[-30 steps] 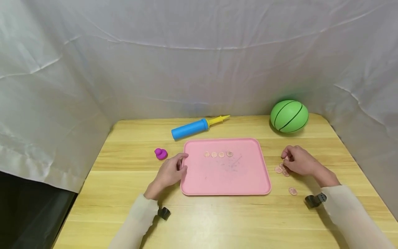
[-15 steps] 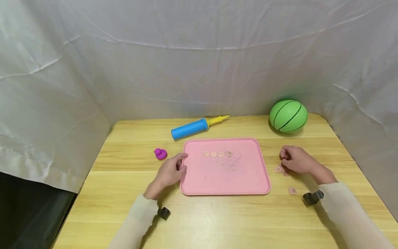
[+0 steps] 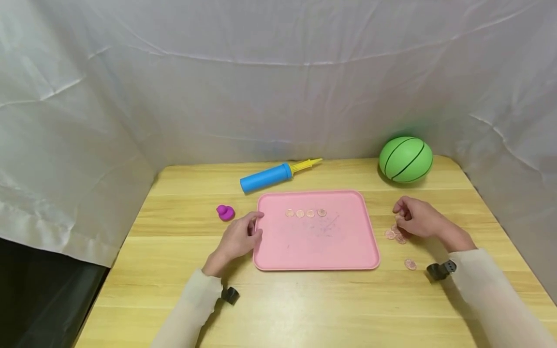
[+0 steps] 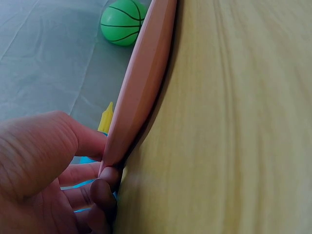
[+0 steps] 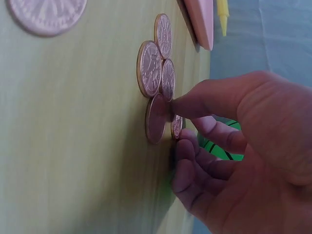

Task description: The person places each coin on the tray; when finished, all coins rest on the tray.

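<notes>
A white fabric backdrop (image 3: 278,87) enclosed the rear and both sides of the light wooden desk (image 3: 304,299). At far left on the desk sat a small magenta toy (image 3: 225,212). Behind it lay a blue pump (image 3: 266,178) with a yellow nozzle.

The left hand (image 3: 238,238) gripped the left edge of the pink tray (image 3: 317,246); in the left wrist view the thumb lay on top of the rim and the curled fingers (image 4: 105,187) sat under it. The tray lay flat at desk centre. Four coins on the tray (image 3: 305,213) formed a row near its far edge.

Right of the tray, a cluster of loose coins (image 3: 395,235) lay on the desk. The right hand (image 3: 417,218) rested over this cluster with its fingers curled. In the right wrist view the fingertips touched a coin (image 5: 177,126) at the cluster's edge, pinching it against the thumb. A single coin (image 3: 410,264) lay apart, nearer the desk front. A green ball (image 3: 405,159) stood at the far right corner.
</notes>
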The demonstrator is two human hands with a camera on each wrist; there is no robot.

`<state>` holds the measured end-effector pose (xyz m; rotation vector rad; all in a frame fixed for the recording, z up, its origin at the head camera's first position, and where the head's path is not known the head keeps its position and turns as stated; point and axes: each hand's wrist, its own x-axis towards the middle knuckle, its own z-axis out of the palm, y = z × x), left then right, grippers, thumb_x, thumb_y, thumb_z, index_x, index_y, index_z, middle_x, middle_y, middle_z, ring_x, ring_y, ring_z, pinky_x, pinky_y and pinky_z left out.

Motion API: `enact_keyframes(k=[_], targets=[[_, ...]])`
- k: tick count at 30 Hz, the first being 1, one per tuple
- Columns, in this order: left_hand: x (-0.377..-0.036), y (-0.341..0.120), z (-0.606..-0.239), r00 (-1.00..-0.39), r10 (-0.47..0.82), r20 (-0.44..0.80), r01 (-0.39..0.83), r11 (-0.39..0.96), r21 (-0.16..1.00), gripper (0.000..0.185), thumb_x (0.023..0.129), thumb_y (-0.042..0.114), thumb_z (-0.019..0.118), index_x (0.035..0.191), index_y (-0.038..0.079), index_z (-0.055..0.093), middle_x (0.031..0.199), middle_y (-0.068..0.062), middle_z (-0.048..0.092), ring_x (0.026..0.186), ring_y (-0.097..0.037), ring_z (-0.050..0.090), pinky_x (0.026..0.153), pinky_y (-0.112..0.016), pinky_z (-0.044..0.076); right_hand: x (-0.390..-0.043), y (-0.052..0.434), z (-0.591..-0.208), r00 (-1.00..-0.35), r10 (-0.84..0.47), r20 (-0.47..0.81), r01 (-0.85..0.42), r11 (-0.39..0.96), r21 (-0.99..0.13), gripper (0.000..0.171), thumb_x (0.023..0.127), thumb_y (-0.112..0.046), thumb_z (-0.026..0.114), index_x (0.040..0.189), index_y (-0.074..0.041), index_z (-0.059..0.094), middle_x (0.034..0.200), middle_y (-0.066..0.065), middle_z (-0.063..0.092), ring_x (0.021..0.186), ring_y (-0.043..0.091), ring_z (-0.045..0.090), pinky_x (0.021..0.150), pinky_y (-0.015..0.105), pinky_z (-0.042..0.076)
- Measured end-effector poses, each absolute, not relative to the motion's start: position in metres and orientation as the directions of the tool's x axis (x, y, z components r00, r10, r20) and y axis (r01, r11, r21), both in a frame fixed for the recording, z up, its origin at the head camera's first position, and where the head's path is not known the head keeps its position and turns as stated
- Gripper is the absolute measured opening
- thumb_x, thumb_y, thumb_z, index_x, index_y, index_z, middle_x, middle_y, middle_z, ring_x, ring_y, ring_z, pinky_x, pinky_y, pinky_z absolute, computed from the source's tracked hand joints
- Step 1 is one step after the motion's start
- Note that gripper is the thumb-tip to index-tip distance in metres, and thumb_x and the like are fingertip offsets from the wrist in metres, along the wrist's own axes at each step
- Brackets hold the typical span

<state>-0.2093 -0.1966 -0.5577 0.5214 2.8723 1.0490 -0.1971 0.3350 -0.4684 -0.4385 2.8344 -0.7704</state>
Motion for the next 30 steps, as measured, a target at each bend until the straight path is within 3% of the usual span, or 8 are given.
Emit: enact_keyframes(k=[8,18,30], targets=[[-0.211,-0.197,-0.555,-0.947,0.314,0.072,0.289,0.729,0.620,0.049,0.099,0.027,0.074,0.147,0.020,0.066,0.075,0.009,0.058,0.065,-0.008,0.052,0.057,-0.024,0.039,-0.196,0.333,-0.469,-0.929,-0.361,-0.077,-0.270,0.807,-0.525,0.019,0.097,0.000,0.069,0.113,0.003,0.061,0.083,0.002,0.062,0.072,0.009,0.053,0.068,0.027,0.045],[-0.211,-0.196,-0.555,-0.949,0.312,0.051,0.276,0.738,0.617,0.049,0.099,0.026,0.074,0.147,0.020,0.066,0.076,0.009,0.058,0.065,-0.008,0.052,0.057,-0.023,0.039,-0.197,0.333,-0.466,-0.945,-0.303,-0.124,-0.196,0.827,-0.527,0.022,0.097,-0.001,0.070,0.115,0.007,0.060,0.092,0.012,0.070,0.082,0.017,0.063,0.072,0.026,0.052],[-0.206,-0.192,-0.547,-0.950,0.308,0.048,0.270,0.737,0.620,0.048,0.100,0.024,0.073,0.147,0.018,0.065,0.076,0.007,0.057,0.065,-0.010,0.051,0.057,-0.023,0.037,-0.196,0.329,-0.463,-0.941,-0.321,-0.110,-0.217,0.819,-0.531,0.028,0.093,0.002,0.073,0.117,0.005,0.059,0.087,0.008,0.063,0.078,0.016,0.057,0.070,0.028,0.047]])
